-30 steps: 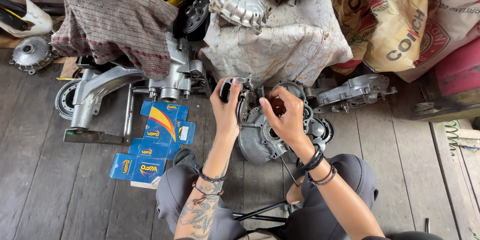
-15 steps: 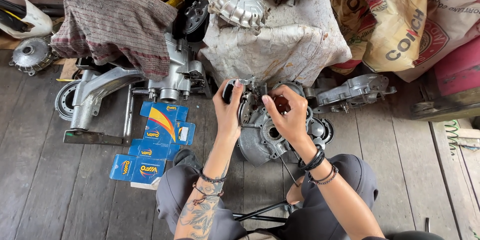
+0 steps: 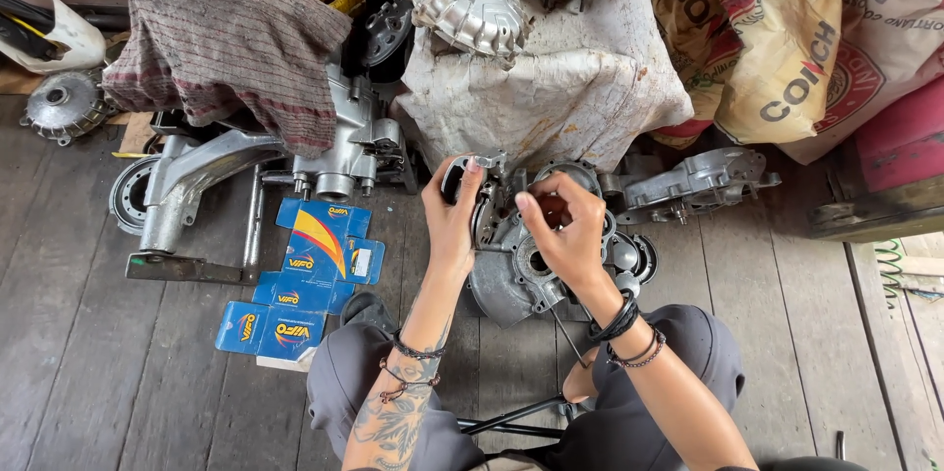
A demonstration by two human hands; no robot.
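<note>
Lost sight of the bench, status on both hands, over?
Left hand gripping small dark part. Right hand fingers on grey engine casing. Blue cartons beside, clear of work.

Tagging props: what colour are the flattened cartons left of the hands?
Blue, with a red-and-yellow swoosh on the flattened cartons; head view shows them clearly.

hands: left (image 3: 454, 220), right (image 3: 560, 235) | on engine casing (image 3: 511, 269) | plank floor (image 3: 88, 373)
</note>
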